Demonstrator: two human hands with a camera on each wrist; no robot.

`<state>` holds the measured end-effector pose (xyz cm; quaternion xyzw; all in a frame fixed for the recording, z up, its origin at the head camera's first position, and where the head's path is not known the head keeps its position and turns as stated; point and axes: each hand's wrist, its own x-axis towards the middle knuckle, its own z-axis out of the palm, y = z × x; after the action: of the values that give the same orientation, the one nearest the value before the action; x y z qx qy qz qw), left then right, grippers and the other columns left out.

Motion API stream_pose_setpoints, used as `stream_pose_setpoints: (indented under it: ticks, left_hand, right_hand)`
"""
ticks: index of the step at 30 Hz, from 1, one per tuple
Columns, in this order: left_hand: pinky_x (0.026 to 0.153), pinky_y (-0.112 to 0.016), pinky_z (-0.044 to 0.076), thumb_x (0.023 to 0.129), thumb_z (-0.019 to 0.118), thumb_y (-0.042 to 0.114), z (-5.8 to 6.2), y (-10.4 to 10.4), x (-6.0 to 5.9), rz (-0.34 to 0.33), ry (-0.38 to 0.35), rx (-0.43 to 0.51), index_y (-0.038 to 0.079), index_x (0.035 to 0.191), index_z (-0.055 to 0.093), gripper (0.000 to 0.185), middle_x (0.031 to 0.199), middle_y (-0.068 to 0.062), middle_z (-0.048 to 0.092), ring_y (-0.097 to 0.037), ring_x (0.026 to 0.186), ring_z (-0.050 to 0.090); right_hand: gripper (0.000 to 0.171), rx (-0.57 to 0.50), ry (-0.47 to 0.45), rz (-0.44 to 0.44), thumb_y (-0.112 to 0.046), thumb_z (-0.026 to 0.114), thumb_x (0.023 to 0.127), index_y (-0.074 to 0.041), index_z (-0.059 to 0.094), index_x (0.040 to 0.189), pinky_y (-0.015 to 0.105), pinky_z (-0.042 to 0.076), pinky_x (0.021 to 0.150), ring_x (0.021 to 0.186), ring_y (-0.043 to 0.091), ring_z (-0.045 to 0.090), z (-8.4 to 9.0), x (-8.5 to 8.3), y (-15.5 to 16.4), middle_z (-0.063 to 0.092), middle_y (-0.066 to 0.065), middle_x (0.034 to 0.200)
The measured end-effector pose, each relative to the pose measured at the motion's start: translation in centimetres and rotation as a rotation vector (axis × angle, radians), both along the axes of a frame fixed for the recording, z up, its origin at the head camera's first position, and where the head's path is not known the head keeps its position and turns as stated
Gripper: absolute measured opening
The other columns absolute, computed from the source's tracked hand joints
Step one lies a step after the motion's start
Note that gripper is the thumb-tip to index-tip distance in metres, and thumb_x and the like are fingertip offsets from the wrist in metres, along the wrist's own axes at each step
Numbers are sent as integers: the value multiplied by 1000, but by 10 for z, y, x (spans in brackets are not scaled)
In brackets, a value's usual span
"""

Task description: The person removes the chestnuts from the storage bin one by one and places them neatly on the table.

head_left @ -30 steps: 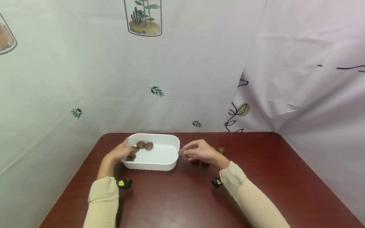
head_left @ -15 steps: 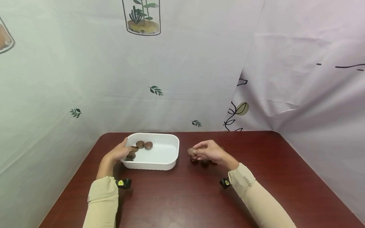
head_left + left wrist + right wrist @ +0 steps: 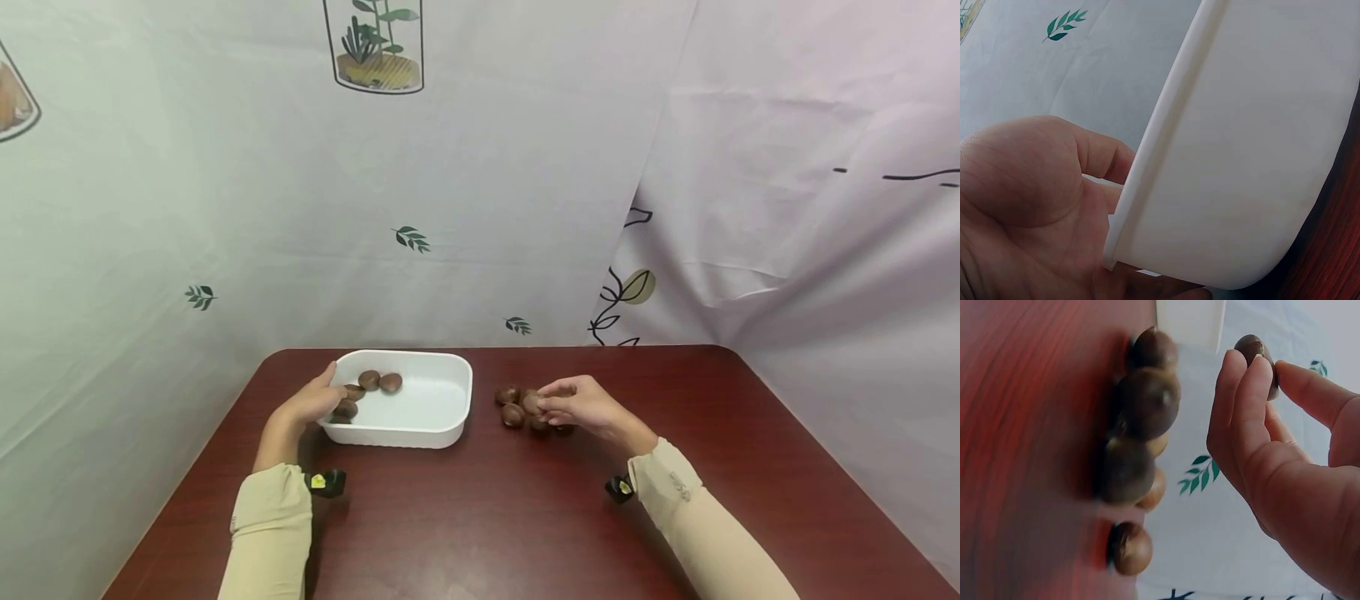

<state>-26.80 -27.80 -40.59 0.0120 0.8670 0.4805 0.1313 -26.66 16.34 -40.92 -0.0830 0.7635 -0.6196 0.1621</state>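
Observation:
My left hand (image 3: 306,407) grips the left wall of a white plastic tray (image 3: 420,440), its thumb at the rim. In the left wrist view the fingers curl round the edge of the tray (image 3: 1222,162). Several brown chestnuts (image 3: 391,382) lie inside, towards the left end. To the right of the tray, my right hand (image 3: 588,408) pinches one chestnut (image 3: 1253,349) between thumb and fingertips. It hovers above a group of several loose chestnuts (image 3: 513,416) on the table; the right wrist view shows them below the raised one.
The dark red tabletop (image 3: 450,525) extends in front of the tray and to the right. A pale printed cloth (image 3: 480,208) hangs behind the table and along both sides.
My right hand has moved right, away from the tray's right wall, still pinching its chestnut. More loose chestnuts are now uncovered on the table. The left hand and tray stay put.

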Motion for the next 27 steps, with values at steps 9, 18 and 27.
stream_pose_setpoints:
  ticks: [9, 18, 27]
  left_hand:
    - [110, -60, 26, 97, 52, 19, 0, 0, -2, 13, -7, -19, 1, 155, -14, 90, 153, -36, 24, -42, 133, 36]
    - [111, -60, 23, 96, 56, 24, -2, -1, -3, 28, -9, -8, 3, 157, -9, 92, 157, -31, 20, -42, 132, 35]
    - [108, -55, 32, 98, 49, 15, -1, 0, -1, 27, -20, 11, 1, 154, -16, 87, 145, -38, 37, -38, 118, 54]
  right_hand:
    - [35, -44, 11, -19, -2, 68, 92, 16, 59, 120, 30, 58, 74, 83, 17, 71, -8, 1, 19, 71, 11, 97]
    - [32, -89, -12, -68, 2, 68, 90, 16, 62, 118, 29, 58, 71, 78, 15, 71, -13, 4, 35, 72, 11, 93]
    - [33, -107, -14, -96, 2, 67, 91, 19, 59, 119, 27, 57, 69, 75, 14, 70, -19, 4, 52, 73, 10, 88]
